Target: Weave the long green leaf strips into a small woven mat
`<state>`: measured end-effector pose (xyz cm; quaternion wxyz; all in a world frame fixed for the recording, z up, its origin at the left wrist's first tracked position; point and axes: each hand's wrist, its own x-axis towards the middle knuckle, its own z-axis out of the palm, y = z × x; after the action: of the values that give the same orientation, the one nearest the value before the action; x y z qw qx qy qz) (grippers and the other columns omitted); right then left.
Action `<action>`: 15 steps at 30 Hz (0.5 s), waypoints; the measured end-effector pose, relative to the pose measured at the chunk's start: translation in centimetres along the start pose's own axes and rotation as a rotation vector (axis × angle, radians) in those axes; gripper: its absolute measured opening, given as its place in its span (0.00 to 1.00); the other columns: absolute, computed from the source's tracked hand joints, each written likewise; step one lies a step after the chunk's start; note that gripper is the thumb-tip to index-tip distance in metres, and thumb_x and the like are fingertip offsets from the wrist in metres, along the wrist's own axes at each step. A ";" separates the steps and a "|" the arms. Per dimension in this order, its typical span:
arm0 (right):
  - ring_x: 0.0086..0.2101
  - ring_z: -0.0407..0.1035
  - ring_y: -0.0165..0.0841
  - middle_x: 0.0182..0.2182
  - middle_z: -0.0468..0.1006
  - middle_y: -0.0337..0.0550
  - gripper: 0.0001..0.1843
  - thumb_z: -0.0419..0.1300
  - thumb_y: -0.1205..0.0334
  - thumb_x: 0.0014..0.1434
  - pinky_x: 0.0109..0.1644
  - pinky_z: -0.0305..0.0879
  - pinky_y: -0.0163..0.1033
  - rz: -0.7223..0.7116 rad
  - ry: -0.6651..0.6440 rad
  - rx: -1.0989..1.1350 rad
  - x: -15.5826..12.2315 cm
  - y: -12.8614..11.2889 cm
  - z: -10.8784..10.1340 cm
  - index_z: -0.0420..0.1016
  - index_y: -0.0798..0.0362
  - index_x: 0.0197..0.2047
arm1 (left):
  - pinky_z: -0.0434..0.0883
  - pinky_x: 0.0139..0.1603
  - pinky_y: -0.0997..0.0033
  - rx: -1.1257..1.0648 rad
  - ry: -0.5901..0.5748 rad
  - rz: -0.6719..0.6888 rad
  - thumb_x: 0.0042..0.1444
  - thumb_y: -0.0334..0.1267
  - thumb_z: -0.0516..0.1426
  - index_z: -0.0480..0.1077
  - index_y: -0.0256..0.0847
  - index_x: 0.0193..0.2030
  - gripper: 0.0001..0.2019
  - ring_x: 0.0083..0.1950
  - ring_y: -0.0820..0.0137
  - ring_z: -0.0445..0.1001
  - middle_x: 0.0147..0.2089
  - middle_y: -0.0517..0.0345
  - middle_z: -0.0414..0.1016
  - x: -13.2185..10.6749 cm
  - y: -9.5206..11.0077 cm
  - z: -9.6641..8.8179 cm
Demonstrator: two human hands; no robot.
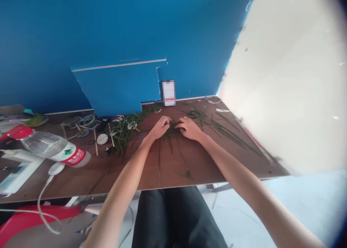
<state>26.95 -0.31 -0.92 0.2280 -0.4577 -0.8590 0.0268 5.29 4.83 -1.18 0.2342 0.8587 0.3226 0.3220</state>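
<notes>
Both my hands rest on the brown table (189,165) over a small bunch of thin green leaf strips (173,129). My left hand (160,127) has its fingers curled and pinched on the strips. My right hand (189,128) lies right beside it, fingers bent down onto the same strips. The fingertips of both hands meet at the bunch. Loose green strips trail toward me from under the hands.
More green leaves (124,130) lie heaped to the left and long blades (227,132) spread to the right. A plastic water bottle (51,146) lies on its side at the left, near round discs with sticks (86,127), a white cable (46,190) and a power strip (16,175). A blue board (119,85) leans at the back.
</notes>
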 end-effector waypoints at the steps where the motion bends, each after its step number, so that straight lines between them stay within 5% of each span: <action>1: 0.51 0.62 0.41 0.47 0.74 0.46 0.21 0.54 0.73 0.56 0.56 0.57 0.48 0.002 0.005 0.003 0.0 0.0 0.0 0.80 0.47 0.48 | 0.65 0.58 0.62 -0.029 0.012 -0.014 0.57 0.31 0.49 0.58 0.42 0.32 0.04 0.53 0.67 0.68 0.49 0.52 0.70 0.0 -0.1 -0.1; 10: 0.50 0.62 0.42 0.50 0.74 0.45 0.21 0.53 0.72 0.56 0.56 0.57 0.49 -0.008 0.012 0.029 -0.1 0.2 0.0 0.81 0.47 0.46 | 0.70 0.45 0.68 -0.253 0.042 -0.176 0.56 0.33 0.46 0.61 0.41 0.36 0.05 0.46 0.68 0.72 0.52 0.52 0.71 0.0 -0.5 -0.5; 15: 0.50 0.62 0.41 0.48 0.74 0.45 0.20 0.53 0.72 0.56 0.55 0.57 0.48 -0.007 0.024 0.026 -0.1 0.1 -0.1 0.81 0.47 0.45 | 0.69 0.45 0.67 -0.313 0.067 -0.139 0.54 0.34 0.49 0.57 0.41 0.32 0.02 0.45 0.69 0.72 0.48 0.53 0.73 0.1 -0.5 -0.5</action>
<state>27.09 -0.36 -0.91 0.2441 -0.4520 -0.8574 0.0317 4.77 5.31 -1.07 0.3758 0.7763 0.3347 0.3797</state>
